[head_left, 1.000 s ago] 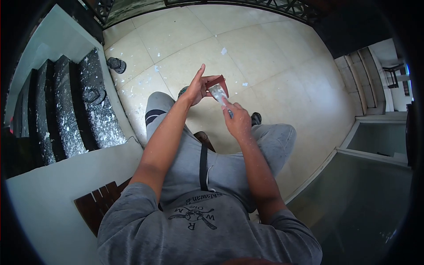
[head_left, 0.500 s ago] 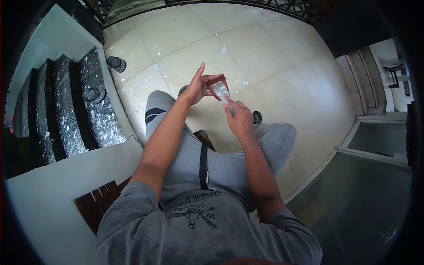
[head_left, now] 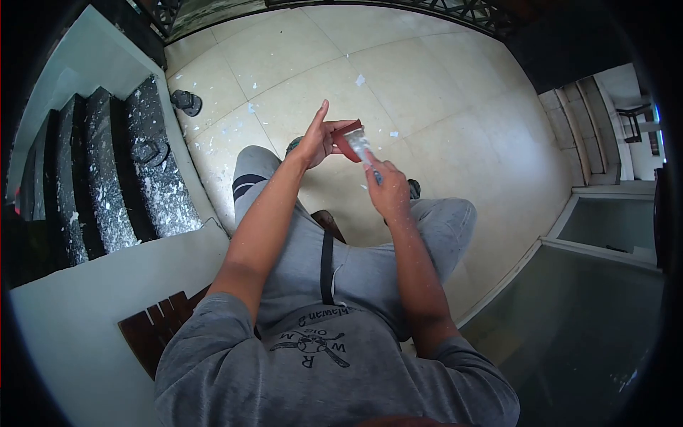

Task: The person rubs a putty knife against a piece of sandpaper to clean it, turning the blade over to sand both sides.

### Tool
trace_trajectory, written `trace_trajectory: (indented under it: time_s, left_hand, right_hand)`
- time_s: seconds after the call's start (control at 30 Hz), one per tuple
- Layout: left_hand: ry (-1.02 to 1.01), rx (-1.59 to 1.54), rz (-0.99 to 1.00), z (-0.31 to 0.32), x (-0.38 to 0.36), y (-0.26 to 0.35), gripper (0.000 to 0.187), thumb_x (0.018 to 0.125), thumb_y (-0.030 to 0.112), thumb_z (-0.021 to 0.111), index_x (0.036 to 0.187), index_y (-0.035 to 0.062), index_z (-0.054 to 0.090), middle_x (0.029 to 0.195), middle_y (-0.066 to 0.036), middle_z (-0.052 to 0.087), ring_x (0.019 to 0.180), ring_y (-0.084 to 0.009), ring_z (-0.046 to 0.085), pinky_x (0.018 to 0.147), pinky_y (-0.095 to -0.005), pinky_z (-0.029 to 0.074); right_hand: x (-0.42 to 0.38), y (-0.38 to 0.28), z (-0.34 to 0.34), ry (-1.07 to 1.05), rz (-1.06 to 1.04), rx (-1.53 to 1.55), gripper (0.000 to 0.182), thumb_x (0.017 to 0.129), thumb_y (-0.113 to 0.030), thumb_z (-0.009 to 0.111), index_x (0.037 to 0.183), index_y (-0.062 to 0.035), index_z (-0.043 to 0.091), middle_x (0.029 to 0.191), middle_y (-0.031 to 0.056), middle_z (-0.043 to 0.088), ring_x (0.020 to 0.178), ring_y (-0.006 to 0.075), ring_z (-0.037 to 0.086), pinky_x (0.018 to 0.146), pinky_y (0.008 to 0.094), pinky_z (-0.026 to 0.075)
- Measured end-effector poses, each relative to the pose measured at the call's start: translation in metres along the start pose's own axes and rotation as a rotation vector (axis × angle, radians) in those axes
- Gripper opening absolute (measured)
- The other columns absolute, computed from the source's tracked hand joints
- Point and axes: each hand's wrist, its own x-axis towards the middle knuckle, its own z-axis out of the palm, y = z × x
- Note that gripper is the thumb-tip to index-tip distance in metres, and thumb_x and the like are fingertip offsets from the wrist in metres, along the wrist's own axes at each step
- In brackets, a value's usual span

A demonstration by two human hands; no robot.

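A small reddish-brown piece that looks like sandpaper (head_left: 345,144) is in my left hand (head_left: 318,144), whose fingers support it from behind while the thumb points up, away from it. My right hand (head_left: 388,188) grips a putty knife (head_left: 361,144) with a blue handle. Its blade is whitish and smeared, and lies against or just over the face of the reddish piece; the exact contact is hard to make out. Both hands are in front of my knees, above the tiled floor.
White flakes (head_left: 360,80) are scattered on the tiled floor (head_left: 441,92). Dark steps (head_left: 114,171) at the left are heavily speckled with flakes, and a dark slipper (head_left: 186,102) lies beside them. A slatted wooden bench (head_left: 153,324) shows beneath me. Glass panels (head_left: 569,313) stand at the right.
The putty knife and my right hand have shifted very slightly, with the blade a little higher on the reddish piece. My left hand is almost still.
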Motion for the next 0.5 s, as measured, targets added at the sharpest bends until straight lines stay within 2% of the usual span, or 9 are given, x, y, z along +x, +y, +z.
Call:
trace_trajectory:
  time_s: [0.03, 0.07, 0.13, 0.17, 0.27, 0.4, 0.5]
  left_hand:
    - [-0.023, -0.008, -0.007, 0.0, 0.0, 0.002, 0.117, 0.102, 0.091, 0.02, 0.157, -0.0076, 0.054, 0.153, -0.021, 0.064, 0.14, -0.0332, 0.063, 0.12, -0.0503, 0.048]
    - [-0.04, -0.016, -0.012, 0.0, -0.001, 0.003, 0.118, 0.102, 0.091, 0.02, 0.157, -0.0082, 0.053, 0.153, -0.021, 0.063, 0.141, -0.0336, 0.062, 0.121, -0.0504, 0.047]
    - [-0.051, -0.041, -0.021, -0.003, 0.001, 0.003, 0.118, 0.102, 0.091, 0.02, 0.157, -0.0075, 0.054, 0.154, -0.021, 0.063, 0.141, -0.0334, 0.062, 0.12, -0.0501, 0.048]
    - [-0.038, -0.015, -0.012, -0.004, 0.001, 0.002, 0.118, 0.102, 0.091, 0.019, 0.157, -0.0071, 0.054, 0.153, -0.021, 0.064, 0.14, -0.0334, 0.063, 0.12, -0.0504, 0.048]
    - [-0.033, -0.006, -0.016, -0.002, 0.002, 0.002, 0.118, 0.101, 0.092, 0.019, 0.157, -0.0063, 0.054, 0.152, -0.021, 0.065, 0.14, -0.032, 0.064, 0.121, -0.0503, 0.047]
    - [-0.036, 0.009, -0.015, -0.007, 0.001, 0.003, 0.118, 0.101, 0.092, 0.018, 0.156, -0.0061, 0.055, 0.15, -0.021, 0.066, 0.141, -0.0316, 0.064, 0.119, -0.0491, 0.049]
    - [-0.053, 0.018, -0.012, -0.003, -0.001, 0.003, 0.118, 0.101, 0.091, 0.016, 0.156, -0.0058, 0.055, 0.15, -0.021, 0.066, 0.142, -0.0319, 0.064, 0.117, -0.048, 0.052]
  right_hand:
    - [-0.003, -0.004, -0.002, -0.083, -0.008, -0.024, 0.04, 0.106, -0.032, 0.067, 0.145, -0.0265, 0.072, 0.096, 0.0148, 0.069, 0.088, 0.0404, 0.072, 0.078, 0.0519, 0.057]
    - [-0.002, -0.003, -0.005, -0.081, -0.009, -0.027, 0.04, 0.106, -0.032, 0.067, 0.145, -0.0265, 0.072, 0.096, 0.0148, 0.069, 0.088, 0.0404, 0.072, 0.078, 0.0519, 0.057]
    - [0.001, -0.003, -0.01, 0.008, -0.037, -0.032, 0.04, 0.106, -0.032, 0.067, 0.145, -0.0266, 0.072, 0.094, 0.0144, 0.068, 0.087, 0.0398, 0.071, 0.078, 0.0515, 0.057]
    - [0.005, 0.0, -0.014, -0.011, 0.045, -0.048, 0.04, 0.106, -0.032, 0.067, 0.145, -0.0274, 0.072, 0.095, 0.0146, 0.069, 0.087, 0.0395, 0.071, 0.077, 0.0511, 0.057]
    - [0.004, 0.005, -0.014, -0.024, -0.039, 0.001, 0.04, 0.106, -0.032, 0.068, 0.145, -0.0272, 0.073, 0.095, 0.0146, 0.069, 0.086, 0.0394, 0.071, 0.076, 0.0511, 0.056]
    - [0.005, 0.006, -0.018, -0.026, 0.031, 0.013, 0.039, 0.106, -0.032, 0.068, 0.144, -0.0272, 0.073, 0.096, 0.0138, 0.069, 0.086, 0.0396, 0.071, 0.076, 0.051, 0.057]
    - [-0.001, 0.001, -0.016, 0.036, -0.049, -0.026, 0.038, 0.106, -0.033, 0.068, 0.143, -0.0258, 0.074, 0.094, 0.0136, 0.069, 0.085, 0.0397, 0.072, 0.075, 0.0507, 0.057]
